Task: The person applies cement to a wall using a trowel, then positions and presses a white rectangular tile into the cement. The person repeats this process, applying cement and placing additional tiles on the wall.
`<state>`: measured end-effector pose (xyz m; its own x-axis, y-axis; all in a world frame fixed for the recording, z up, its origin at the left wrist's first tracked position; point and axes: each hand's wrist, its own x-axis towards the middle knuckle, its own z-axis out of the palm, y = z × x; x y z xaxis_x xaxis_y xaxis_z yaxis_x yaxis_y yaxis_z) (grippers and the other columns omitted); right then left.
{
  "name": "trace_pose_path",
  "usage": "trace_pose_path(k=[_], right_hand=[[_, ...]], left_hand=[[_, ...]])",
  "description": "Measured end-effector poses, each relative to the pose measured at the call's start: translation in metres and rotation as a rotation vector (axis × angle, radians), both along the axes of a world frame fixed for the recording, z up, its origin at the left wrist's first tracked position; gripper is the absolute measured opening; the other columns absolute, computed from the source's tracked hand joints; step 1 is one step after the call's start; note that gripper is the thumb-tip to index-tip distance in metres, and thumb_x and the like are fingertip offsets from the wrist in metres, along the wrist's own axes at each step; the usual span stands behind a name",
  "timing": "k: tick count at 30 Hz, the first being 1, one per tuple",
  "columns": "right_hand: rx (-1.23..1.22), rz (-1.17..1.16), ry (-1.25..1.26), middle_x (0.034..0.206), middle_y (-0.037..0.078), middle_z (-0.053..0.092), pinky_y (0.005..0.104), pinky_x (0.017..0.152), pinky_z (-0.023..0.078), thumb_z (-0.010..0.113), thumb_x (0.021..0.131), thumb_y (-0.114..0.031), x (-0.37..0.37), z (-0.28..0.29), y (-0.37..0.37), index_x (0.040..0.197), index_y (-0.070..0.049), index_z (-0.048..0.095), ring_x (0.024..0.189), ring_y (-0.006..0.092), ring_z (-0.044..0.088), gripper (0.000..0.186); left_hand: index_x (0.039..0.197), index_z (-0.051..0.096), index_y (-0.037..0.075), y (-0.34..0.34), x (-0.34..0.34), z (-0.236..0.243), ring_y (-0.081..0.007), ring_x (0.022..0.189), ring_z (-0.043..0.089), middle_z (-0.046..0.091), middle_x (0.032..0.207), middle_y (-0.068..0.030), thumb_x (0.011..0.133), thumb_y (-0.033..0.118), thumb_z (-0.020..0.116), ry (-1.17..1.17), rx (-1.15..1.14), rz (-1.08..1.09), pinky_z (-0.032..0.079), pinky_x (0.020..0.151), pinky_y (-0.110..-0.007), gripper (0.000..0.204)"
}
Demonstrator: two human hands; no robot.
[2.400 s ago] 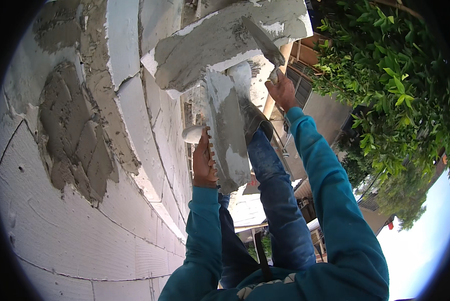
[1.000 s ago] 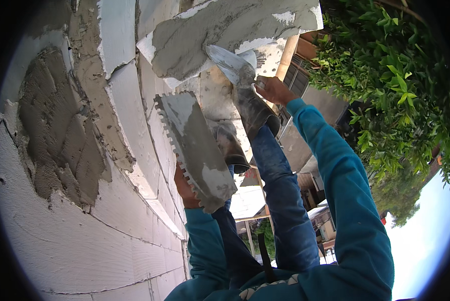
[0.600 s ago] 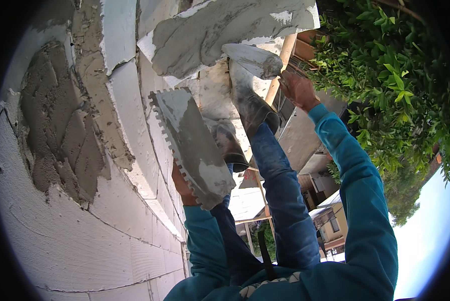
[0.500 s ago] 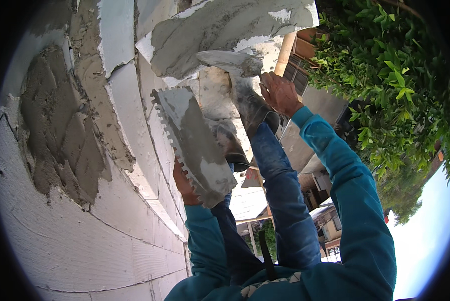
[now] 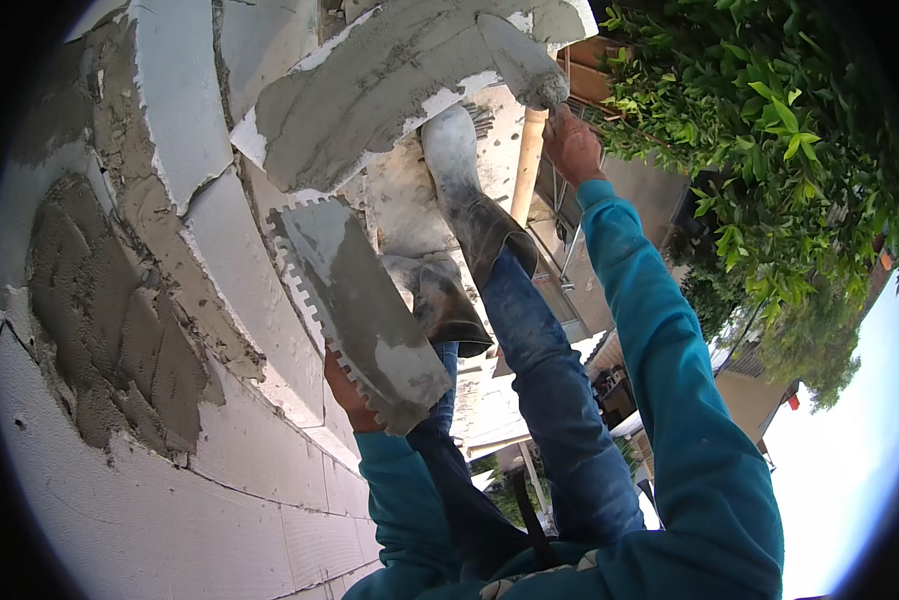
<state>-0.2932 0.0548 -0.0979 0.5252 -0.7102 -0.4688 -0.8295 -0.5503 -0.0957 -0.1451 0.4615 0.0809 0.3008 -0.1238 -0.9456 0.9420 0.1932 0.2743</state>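
Observation:
My left hand, partly hidden, grips a notched steel trowel whose grey-smeared flat face is turned toward me and whose toothed edge runs along the left. My right hand is closed on the handle of a pointed trowel, its cement-coated blade over the right part of a mortar-covered slab at the top of the view; whether it touches the slab I cannot tell. Below the slab, my booted feet show between the two tools.
A white block wall curves down the left, with a thick patch of dark wet mortar and rough joints. Leafy branches fill the upper right. A wooden pole and building parts lie beyond my legs.
The pointed trowel has moved up and right from above my boot onto the slab's area. The notched trowel swung left from upright and turned its face up. The whole view has shifted slightly.

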Motion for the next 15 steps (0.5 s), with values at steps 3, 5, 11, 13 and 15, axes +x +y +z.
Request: trace_pose_path(k=[3, 5, 11, 13, 15], right_hand=[[-0.061, -0.025, -0.156, 0.083, 0.024, 0.067, 0.0521, 0.072, 0.054, 0.062, 0.091, -0.035, 0.000, -0.019, -0.018, 0.118, -0.001, 0.057, 0.079, 0.0392, 0.068, 0.044], [0.317, -0.388, -0.162, 0.077, 0.020, 0.064, 0.0470, 0.065, 0.055, 0.061, 0.093, -0.034, 0.000, -0.021, -0.011, 0.118, 0.001, 0.056, 0.069, 0.0307, 0.067, 0.043], [0.694, -0.647, -0.206, 0.074, 0.014, 0.063, 0.0381, 0.057, 0.052, 0.057, 0.094, -0.029, -0.020, 0.018, 0.026, 0.114, 0.000, 0.058, 0.056, 0.0223, 0.061, 0.035], [0.566, -0.556, -0.148, 0.082, 0.023, 0.068, 0.0445, 0.073, 0.056, 0.059, 0.090, -0.030, -0.023, 0.022, 0.015, 0.115, 0.000, 0.059, 0.068, 0.0340, 0.069, 0.039], [0.243, -0.287, -0.260, 0.088, 0.026, 0.069, 0.0485, 0.076, 0.055, 0.060, 0.090, -0.032, -0.021, 0.011, -0.005, 0.114, 0.000, 0.059, 0.078, 0.0400, 0.068, 0.040]], left_hand=[[0.134, 0.053, 0.002, 0.001, 0.001, -0.001, -0.0266, 0.111, 0.063, 0.062, 0.126, -0.0140, 0.106, 0.036, 0.038, -0.259, 0.119, -0.412, 0.053, 0.095, -0.040, 0.046], [0.134, 0.053, 0.002, -0.002, 0.003, -0.002, -0.0257, 0.111, 0.063, 0.062, 0.126, -0.0133, 0.106, 0.036, 0.038, -0.206, 0.120, -0.383, 0.053, 0.096, -0.039, 0.046], [0.136, 0.052, 0.004, -0.022, 0.015, -0.005, -0.0252, 0.111, 0.063, 0.062, 0.128, -0.0123, 0.107, 0.035, 0.038, 0.101, 0.061, 0.051, 0.053, 0.095, -0.037, 0.045], [0.136, 0.053, 0.005, -0.026, 0.016, -0.004, -0.0259, 0.112, 0.062, 0.061, 0.129, -0.0123, 0.107, 0.036, 0.038, 0.103, -0.014, 0.068, 0.052, 0.096, -0.038, 0.045], [0.136, 0.053, 0.005, -0.025, 0.016, -0.004, -0.0265, 0.113, 0.062, 0.061, 0.129, -0.0125, 0.106, 0.036, 0.038, 0.094, -0.002, 0.029, 0.052, 0.096, -0.039, 0.046]])
